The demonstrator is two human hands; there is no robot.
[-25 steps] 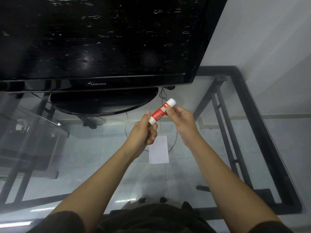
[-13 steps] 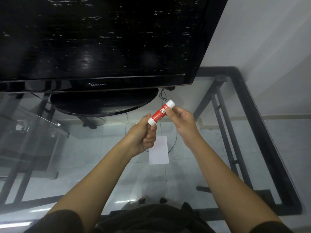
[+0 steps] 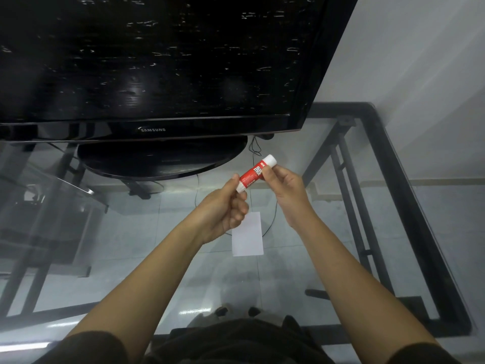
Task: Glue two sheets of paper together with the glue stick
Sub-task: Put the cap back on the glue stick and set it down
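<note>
Glue stick (image 3: 254, 174) tilted between your hands, left hand (image 3: 223, 211) pinching its lower end, right hand (image 3: 284, 186) gripping upper body, above paper (image 3: 248, 234) on glass table (image 3: 341, 232)

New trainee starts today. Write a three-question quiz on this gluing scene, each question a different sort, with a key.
1. True or false: the glue stick lies flat on the table.
2. Which hand grips the stick's lower end? A) the left hand B) the right hand C) neither
3. Fill in: the paper lies on the glass under the ____ hand.

Key:
1. False; both hands hold it up in the air, tilted.
2. A; the right hand pinches it nearer the upper white end.
3. left; that hand hides the paper's upper left corner.
</note>
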